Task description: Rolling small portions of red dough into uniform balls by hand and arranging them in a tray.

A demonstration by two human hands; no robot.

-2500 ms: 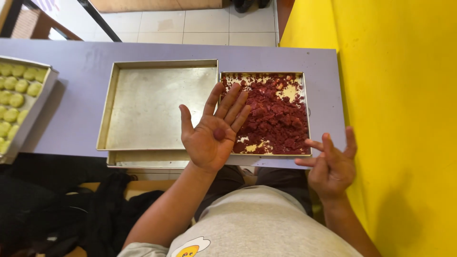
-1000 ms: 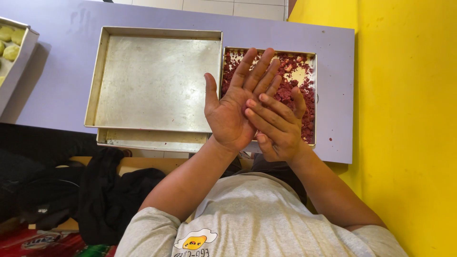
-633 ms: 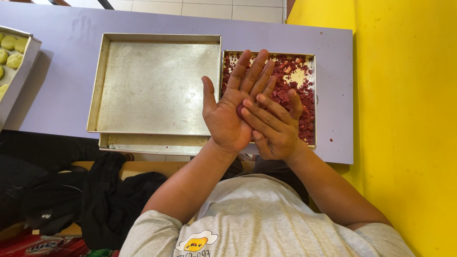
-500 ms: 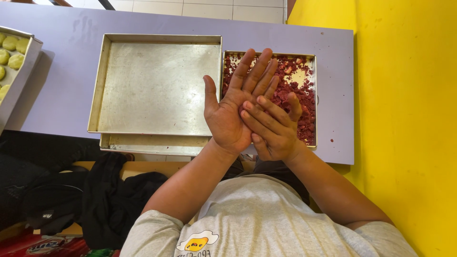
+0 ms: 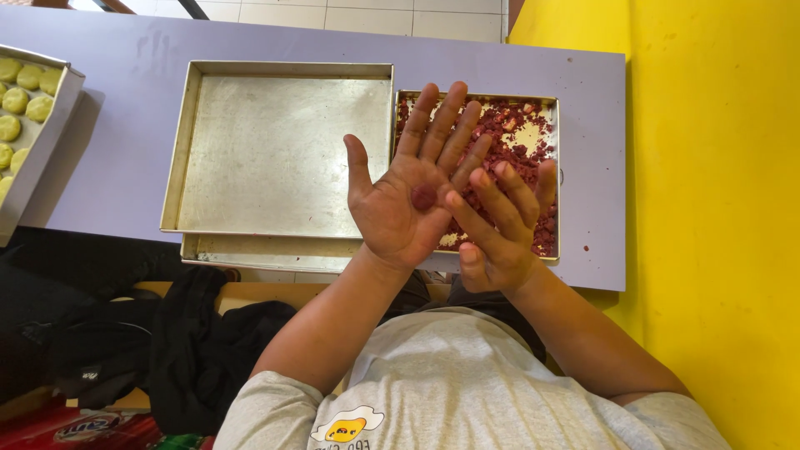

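Left hand (image 5: 404, 200) flat, palm up, fingers spread, no grip closed; a small dark-red dough ball (image 5: 423, 197) rests on the palm, with the right hand (image 5: 500, 229) fingers extended, its grip apart, fingertips touching the left palm's edge at the ball's 3 o'clock. Both hands hover over the near edge of a tray of red crumbly mix (image 5: 533, 133). At its 9 o'clock sits an empty metal tray (image 5: 275, 150) on the purple desk (image 5: 125, 100); a tray of pale yellow rounds (image 5: 25, 108) lies farther at 9 o'clock.
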